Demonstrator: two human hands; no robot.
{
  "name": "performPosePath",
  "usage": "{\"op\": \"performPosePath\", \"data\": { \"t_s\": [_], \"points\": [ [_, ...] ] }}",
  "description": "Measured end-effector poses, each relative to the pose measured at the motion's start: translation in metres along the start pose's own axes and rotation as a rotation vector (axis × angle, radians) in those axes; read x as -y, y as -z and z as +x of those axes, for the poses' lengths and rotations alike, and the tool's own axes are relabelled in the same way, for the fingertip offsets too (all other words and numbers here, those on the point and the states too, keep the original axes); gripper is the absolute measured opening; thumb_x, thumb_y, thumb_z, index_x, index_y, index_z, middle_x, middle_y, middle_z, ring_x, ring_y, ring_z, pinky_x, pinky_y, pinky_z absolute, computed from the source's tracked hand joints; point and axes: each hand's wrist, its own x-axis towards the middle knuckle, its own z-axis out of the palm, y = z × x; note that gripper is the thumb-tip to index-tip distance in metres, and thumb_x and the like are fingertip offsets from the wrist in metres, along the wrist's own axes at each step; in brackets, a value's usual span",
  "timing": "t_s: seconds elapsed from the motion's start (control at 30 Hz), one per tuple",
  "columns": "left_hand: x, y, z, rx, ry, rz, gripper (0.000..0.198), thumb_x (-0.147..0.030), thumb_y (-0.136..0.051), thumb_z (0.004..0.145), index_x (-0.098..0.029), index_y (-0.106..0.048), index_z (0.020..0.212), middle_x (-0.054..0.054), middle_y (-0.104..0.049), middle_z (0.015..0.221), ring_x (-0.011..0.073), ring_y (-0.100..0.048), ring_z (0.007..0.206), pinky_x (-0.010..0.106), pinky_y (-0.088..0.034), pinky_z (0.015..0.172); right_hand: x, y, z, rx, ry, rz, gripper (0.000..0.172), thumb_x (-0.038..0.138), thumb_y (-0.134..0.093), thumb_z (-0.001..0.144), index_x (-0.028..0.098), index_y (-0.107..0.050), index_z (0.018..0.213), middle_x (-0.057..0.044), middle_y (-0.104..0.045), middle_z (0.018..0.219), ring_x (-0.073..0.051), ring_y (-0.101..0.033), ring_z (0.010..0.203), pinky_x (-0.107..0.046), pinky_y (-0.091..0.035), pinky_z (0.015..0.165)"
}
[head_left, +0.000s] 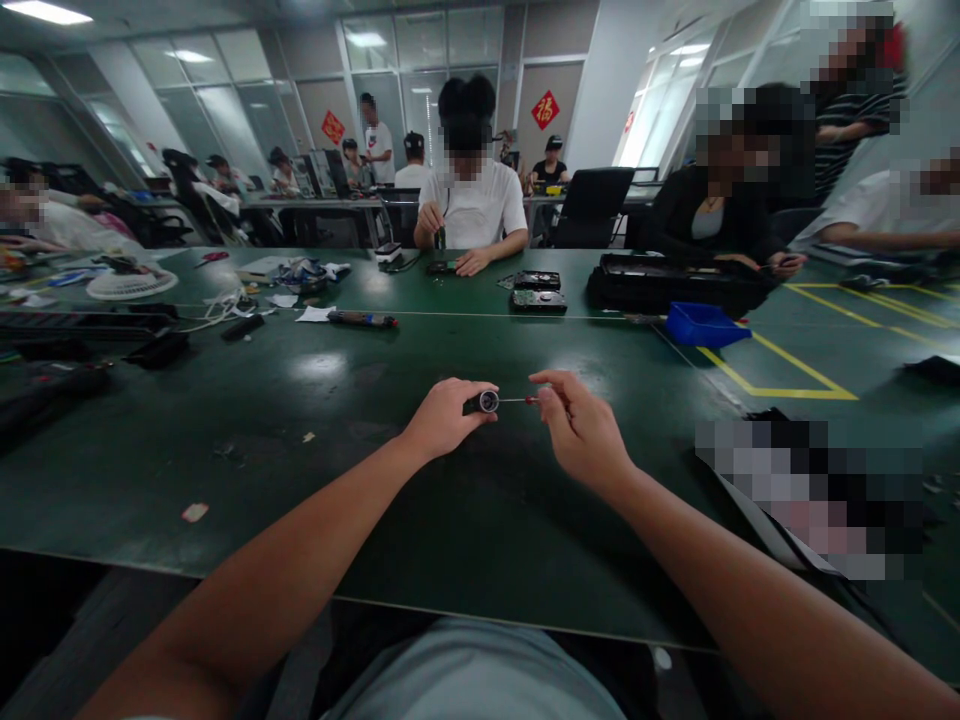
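Note:
My left hand (448, 415) is closed around a small dark cylinder (489, 401) with a pale round rim, its open end turned toward me. From the right, my right hand (581, 425) pinches the red handle of a thin screwdriver (517, 400). The metal shaft runs level to the cylinder's side; whether its tip touches or enters the cylinder I cannot tell. Both hands are just above the green table (465, 540). Most of the cylinder's body is hidden by my left fingers.
Across the table a person in a white shirt works over a circuit board (442, 267). Hard drives (538, 300), a pen-shaped electric screwdriver (364, 319) and a blue bin (705, 325) lie beyond my hands. A white fan cover (132, 285) is at far left.

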Motion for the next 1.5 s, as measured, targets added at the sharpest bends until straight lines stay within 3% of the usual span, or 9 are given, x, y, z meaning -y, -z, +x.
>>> {"op": "performPosePath", "data": {
  "t_s": [0.07,0.2,0.4,0.6,0.73,0.87,1.1,1.37,1.5],
  "points": [
    [0.001,0.000,0.000,-0.013,-0.002,-0.003,0.037,-0.033,-0.073,0.086,-0.024,-0.068,0.121,0.005,-0.072,0.118,0.0244,-0.063,0.107,0.043,-0.046,0.097,0.000,0.000,0.000,0.014,0.001,0.021,0.026,0.034,-0.042,0.099,0.024,-0.060,0.116,-0.002,-0.066,0.079,-0.018,-0.062,0.067,-0.032,-0.043,0.064],
    [0.002,0.000,0.001,0.006,0.011,0.008,0.036,-0.032,-0.073,0.086,-0.025,-0.068,0.120,0.004,-0.072,0.118,0.0242,-0.063,0.106,0.043,-0.046,0.096,0.000,0.001,0.001,0.084,-0.013,0.042,0.028,0.038,-0.040,0.101,0.025,-0.065,0.099,-0.001,-0.064,0.071,-0.018,-0.059,0.061,-0.032,-0.042,0.060],
    [0.001,0.001,0.001,0.013,0.034,0.027,0.036,-0.035,-0.073,0.086,-0.025,-0.068,0.120,0.005,-0.072,0.117,0.0248,-0.063,0.105,0.043,-0.046,0.095,-0.001,-0.005,-0.002,0.004,-0.061,0.168,0.022,0.036,-0.051,0.096,0.025,-0.058,0.113,-0.004,-0.069,0.086,-0.020,-0.066,0.075,-0.035,-0.049,0.069],
    [-0.003,-0.001,0.003,-0.045,-0.067,0.019,0.036,-0.035,-0.071,0.088,-0.026,-0.066,0.123,0.004,-0.071,0.119,0.0231,-0.062,0.110,0.043,-0.041,0.102,-0.010,-0.010,0.009,-0.181,-0.289,0.608,0.022,0.044,-0.056,0.092,0.024,-0.063,0.094,-0.003,-0.066,0.082,-0.019,-0.064,0.074,-0.040,-0.056,0.077],
    [-0.003,-0.002,0.006,-0.018,-0.057,0.057,0.034,-0.030,-0.072,0.087,-0.026,-0.067,0.120,0.003,-0.071,0.120,0.0235,-0.062,0.113,0.044,-0.040,0.102,-0.020,-0.011,0.017,-0.184,-0.524,0.918,0.022,0.043,-0.062,0.087,0.023,-0.061,0.081,0.000,-0.059,0.073,-0.015,-0.057,0.062,-0.037,-0.057,0.073],
    [0.001,-0.002,0.006,0.024,-0.022,0.091,0.035,-0.030,-0.073,0.086,-0.026,-0.067,0.120,0.003,-0.071,0.121,0.0245,-0.062,0.113,0.046,-0.040,0.102,-0.022,-0.013,0.014,-0.222,-0.450,0.790,0.020,0.042,-0.061,0.089,0.022,-0.061,0.085,0.000,-0.060,0.076,-0.014,-0.057,0.064,-0.035,-0.055,0.070],
    [0.000,-0.001,0.004,0.010,-0.012,0.077,0.038,-0.032,-0.074,0.085,-0.026,-0.067,0.122,0.003,-0.071,0.122,0.0247,-0.061,0.115,0.047,-0.038,0.105,-0.012,-0.010,0.006,-0.149,-0.197,0.336,0.020,0.040,-0.051,0.096,0.022,-0.059,0.096,-0.003,-0.066,0.078,-0.018,-0.063,0.070,-0.035,-0.051,0.069],
    [0.001,-0.002,0.003,-0.023,-0.038,0.083,0.035,-0.032,-0.074,0.085,-0.027,-0.069,0.119,0.003,-0.073,0.116,0.0247,-0.062,0.111,0.047,-0.038,0.103,-0.007,-0.008,0.002,-0.038,-0.087,0.208,0.015,0.036,-0.056,0.094,0.022,-0.060,0.100,-0.003,-0.071,0.081,-0.019,-0.070,0.074,-0.035,-0.053,0.070],
    [0.003,-0.002,0.004,-0.024,-0.028,0.061,0.036,-0.035,-0.073,0.085,-0.027,-0.068,0.120,0.004,-0.073,0.116,0.0250,-0.063,0.108,0.046,-0.041,0.099,-0.005,-0.007,0.001,-0.071,-0.086,0.204,0.015,0.035,-0.055,0.095,0.022,-0.060,0.100,-0.004,-0.072,0.083,-0.020,-0.070,0.076,-0.036,-0.054,0.071]
  ]
}}
